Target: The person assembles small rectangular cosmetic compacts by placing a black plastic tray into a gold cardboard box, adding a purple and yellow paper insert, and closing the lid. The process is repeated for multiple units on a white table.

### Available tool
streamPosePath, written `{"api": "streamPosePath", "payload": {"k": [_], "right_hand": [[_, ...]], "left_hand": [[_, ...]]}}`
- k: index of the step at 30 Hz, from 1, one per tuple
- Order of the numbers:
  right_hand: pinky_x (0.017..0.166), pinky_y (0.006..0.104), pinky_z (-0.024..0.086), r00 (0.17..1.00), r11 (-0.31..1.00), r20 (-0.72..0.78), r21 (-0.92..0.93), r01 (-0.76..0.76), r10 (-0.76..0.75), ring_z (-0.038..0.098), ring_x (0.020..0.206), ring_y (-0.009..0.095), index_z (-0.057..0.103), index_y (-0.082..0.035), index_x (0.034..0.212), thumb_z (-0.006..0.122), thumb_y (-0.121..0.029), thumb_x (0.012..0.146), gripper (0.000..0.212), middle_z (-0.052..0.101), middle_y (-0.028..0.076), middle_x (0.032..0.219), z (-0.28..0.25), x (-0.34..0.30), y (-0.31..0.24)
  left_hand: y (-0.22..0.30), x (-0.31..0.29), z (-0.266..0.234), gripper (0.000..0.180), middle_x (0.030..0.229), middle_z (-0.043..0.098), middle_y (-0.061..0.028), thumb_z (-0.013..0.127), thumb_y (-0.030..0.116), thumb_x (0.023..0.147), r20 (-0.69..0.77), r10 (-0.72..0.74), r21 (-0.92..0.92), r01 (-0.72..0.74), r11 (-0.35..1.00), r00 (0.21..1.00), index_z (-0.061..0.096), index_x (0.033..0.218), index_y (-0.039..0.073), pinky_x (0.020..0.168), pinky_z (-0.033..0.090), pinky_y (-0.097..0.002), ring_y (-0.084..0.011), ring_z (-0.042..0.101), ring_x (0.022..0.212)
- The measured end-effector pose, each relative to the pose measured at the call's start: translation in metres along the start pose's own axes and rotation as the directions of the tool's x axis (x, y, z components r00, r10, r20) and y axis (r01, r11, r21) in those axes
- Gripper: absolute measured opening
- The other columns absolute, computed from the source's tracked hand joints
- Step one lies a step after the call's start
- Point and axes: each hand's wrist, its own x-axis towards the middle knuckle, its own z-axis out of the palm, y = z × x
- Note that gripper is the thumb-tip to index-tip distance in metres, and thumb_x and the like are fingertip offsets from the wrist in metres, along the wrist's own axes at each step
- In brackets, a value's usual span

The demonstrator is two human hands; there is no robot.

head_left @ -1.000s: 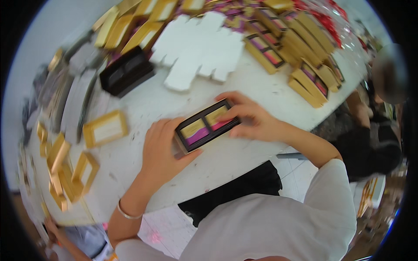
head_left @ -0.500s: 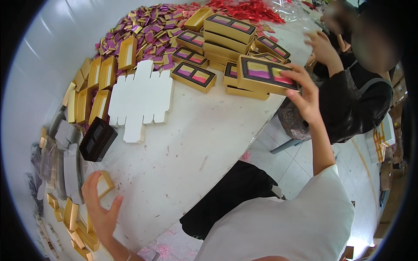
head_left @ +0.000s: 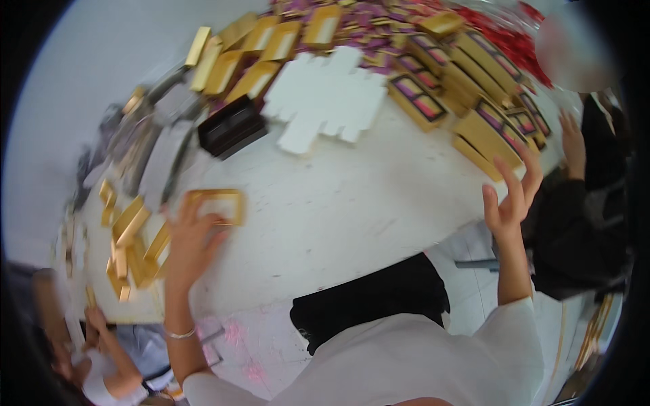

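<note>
My left hand [head_left: 193,243] is at a small gold box [head_left: 233,203] with no lid, its fingers and thumb closed on the near wall; motion blurs it. At the right my right hand [head_left: 514,199] holds nothing, its fingers apart, just in front of a stack of filled gold boxes [head_left: 484,142]. Those boxes carry black inserts with purple and pink pieces. Another filled box [head_left: 416,101] lies left of the stack. Beyond my left hand sits a black tray insert [head_left: 232,126], next to a stack of flat white die-cut cards [head_left: 325,98].
Open gold boxes [head_left: 281,40] stand at the back left; more gold boxes [head_left: 135,243] lie jumbled at left. Grey plastic-wrapped stacks [head_left: 152,145] flank them. Purple wrapped pieces [head_left: 372,30] heap at the back. Co-workers are at right [head_left: 575,216] and lower left [head_left: 112,358].
My right hand has let go of the filled box, which is now at the stack. My left hand has gone from open to closed on the gold box. The view has turned left.
</note>
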Motion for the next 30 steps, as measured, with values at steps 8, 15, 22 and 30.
{"api": "streamPosePath", "payload": {"k": [8,15,22,30], "right_hand": [[0.091,0.0435,0.043,0.901,0.77,0.247,0.624,0.134,-0.357,0.051,0.112,0.038,0.063,-0.003,0.104,0.075,-0.015,0.07,0.038,0.051,0.021,0.124,0.08,0.049,-0.087],[0.081,0.0391,0.046,0.87,0.915,0.334,0.303,0.265,-0.362,0.056,0.097,0.029,0.063,-0.003,0.091,0.068,-0.009,0.072,0.02,0.059,0.012,0.1,0.096,0.109,-0.065],[0.081,0.042,0.047,0.54,0.976,0.835,-0.191,0.107,0.104,0.059,0.095,0.032,0.062,-0.002,0.094,0.061,-0.014,0.081,0.018,0.063,0.014,0.096,0.206,0.166,0.05],[0.088,0.0406,0.047,0.544,0.994,0.832,-0.094,-0.056,0.109,0.06,0.1,0.035,0.061,0.0,0.11,0.059,-0.015,0.08,0.033,0.063,0.02,0.108,0.301,0.177,0.082]], "left_hand": [[0.113,0.032,0.035,0.028,0.096,0.057,-0.0036,0.075,0.029,0.071,-0.219,0.296,-0.066,-0.317,0.946,0.93,0.064,0.09,0.011,0.106,0.026,-0.0583,-0.0193,0.055,0.096],[0.096,0.014,-0.016,0.072,0.113,0.054,-0.0119,0.078,0.042,0.063,-0.213,0.142,-0.183,-0.182,0.966,0.967,0.054,0.121,0.008,0.093,0.035,-0.0462,-0.0258,0.052,0.096],[0.081,0.021,0.029,0.076,0.118,0.054,-0.0144,0.08,0.026,0.066,-0.091,0.186,-0.444,-0.207,0.872,0.978,0.045,0.129,0.002,0.087,0.04,-0.0378,-0.0306,0.051,0.104],[0.07,0.046,0.039,0.071,0.11,0.058,-0.0113,0.084,0.022,0.062,-0.151,0.13,-0.565,-0.194,0.802,0.98,0.051,0.122,0.004,0.088,0.04,-0.038,-0.0296,0.052,0.101]]}}
